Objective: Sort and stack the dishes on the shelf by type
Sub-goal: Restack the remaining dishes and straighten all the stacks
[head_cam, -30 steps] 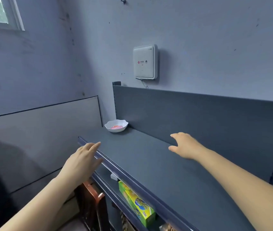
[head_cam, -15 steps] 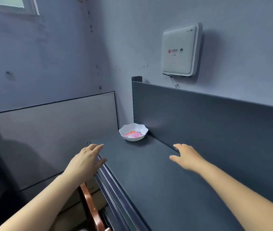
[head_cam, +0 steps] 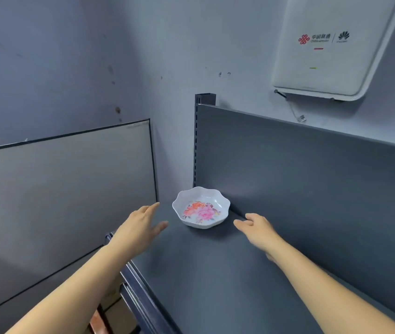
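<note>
A small white dish with a scalloped rim and a pink and orange flower print sits in the far left corner of the dark grey shelf. My left hand hovers just left of the dish, fingers spread, holding nothing. On the other side, my right hand hangs just right of the dish, fingers apart and empty. Neither hand touches the dish.
The shelf's grey back panel rises behind the dish, with a slotted upright at its left end. A white router box hangs on the wall above. A grey board stands at the left. The shelf's front rail runs below my left arm.
The view has moved in close to the shelf corner, so the dish looks far bigger. Both hands have reached forward and now flank the dish on either side.
</note>
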`<state>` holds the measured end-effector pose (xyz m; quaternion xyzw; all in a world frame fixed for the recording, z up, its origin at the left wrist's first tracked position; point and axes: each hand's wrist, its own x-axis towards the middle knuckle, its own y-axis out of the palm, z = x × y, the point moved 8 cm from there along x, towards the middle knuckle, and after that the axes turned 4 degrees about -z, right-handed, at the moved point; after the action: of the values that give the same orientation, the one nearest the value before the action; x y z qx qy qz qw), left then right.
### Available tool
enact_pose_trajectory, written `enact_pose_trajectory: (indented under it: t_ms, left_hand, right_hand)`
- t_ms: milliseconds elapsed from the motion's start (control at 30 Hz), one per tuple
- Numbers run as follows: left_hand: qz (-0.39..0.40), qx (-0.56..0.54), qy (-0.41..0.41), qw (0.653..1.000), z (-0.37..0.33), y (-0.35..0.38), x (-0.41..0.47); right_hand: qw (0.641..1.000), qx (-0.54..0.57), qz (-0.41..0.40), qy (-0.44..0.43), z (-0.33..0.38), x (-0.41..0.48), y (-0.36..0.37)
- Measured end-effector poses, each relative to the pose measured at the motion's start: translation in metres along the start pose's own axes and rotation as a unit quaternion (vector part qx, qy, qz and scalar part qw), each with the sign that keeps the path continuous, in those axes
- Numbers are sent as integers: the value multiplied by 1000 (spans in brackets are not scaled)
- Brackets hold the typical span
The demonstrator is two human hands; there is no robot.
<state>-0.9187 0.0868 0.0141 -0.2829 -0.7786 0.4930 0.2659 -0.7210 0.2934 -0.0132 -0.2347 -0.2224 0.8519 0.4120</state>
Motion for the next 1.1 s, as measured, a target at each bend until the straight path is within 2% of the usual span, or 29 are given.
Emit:
enact_pose_trajectory:
  t_ms: [300, 433, 567, 867, 1100]
  left_hand:
    - [58, -87, -6, 995, 17, 50, 78]
    - [62, -162, 1, 985, 6, 60, 88]
    - [65, -223, 26, 972, -4, 63, 86]
    - [25, -313, 66, 947, -35, 42, 44]
    - [22, -401, 93, 911, -89, 7, -11]
  right_hand:
    - [997, 56, -39, 25, 9, 54, 34]
    - [996, 85, -26, -6, 13, 68, 45]
    - [993, 118, -25, 0, 11, 64, 47]
    - [981, 182, -66, -17, 5, 13, 14]
    - [979, 164, -112, -43, 2, -61, -43]
